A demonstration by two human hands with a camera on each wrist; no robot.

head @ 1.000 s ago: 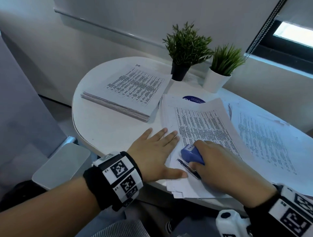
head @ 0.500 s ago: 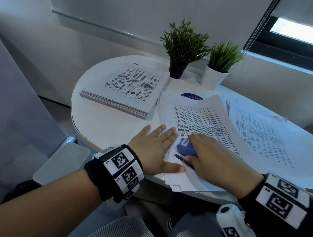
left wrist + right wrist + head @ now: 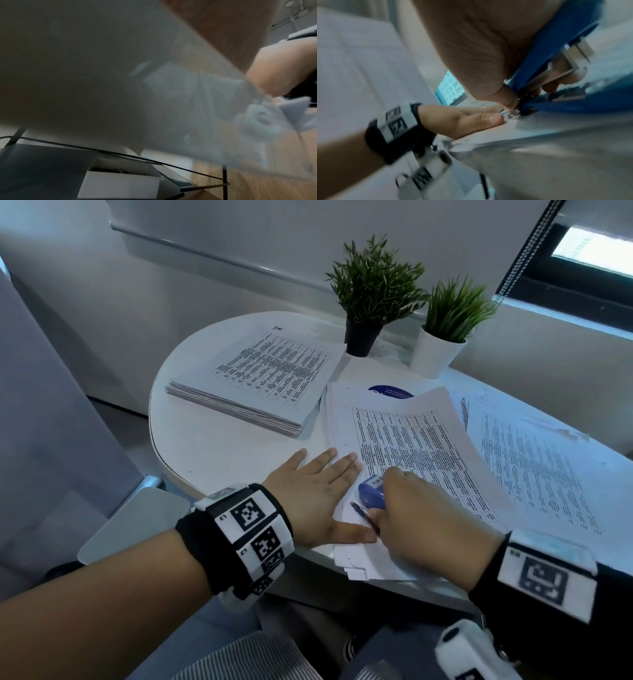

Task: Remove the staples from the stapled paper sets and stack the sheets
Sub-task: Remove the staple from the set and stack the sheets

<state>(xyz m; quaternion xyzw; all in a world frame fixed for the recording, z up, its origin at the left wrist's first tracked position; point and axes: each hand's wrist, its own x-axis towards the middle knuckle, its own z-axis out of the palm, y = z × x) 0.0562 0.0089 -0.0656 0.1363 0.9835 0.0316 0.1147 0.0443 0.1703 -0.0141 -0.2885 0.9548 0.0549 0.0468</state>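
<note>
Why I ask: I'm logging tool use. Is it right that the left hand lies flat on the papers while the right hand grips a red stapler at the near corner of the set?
Not quite: the stapler is blue, not red, as the head view and right wrist view show. The rest holds: the left hand lies flat on the papers, and the right hand grips the stapler at the set's near corner.

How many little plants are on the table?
2. A plant in a black pot stands at the table's far edge; a plant in a white pot stands just right of it.
</note>
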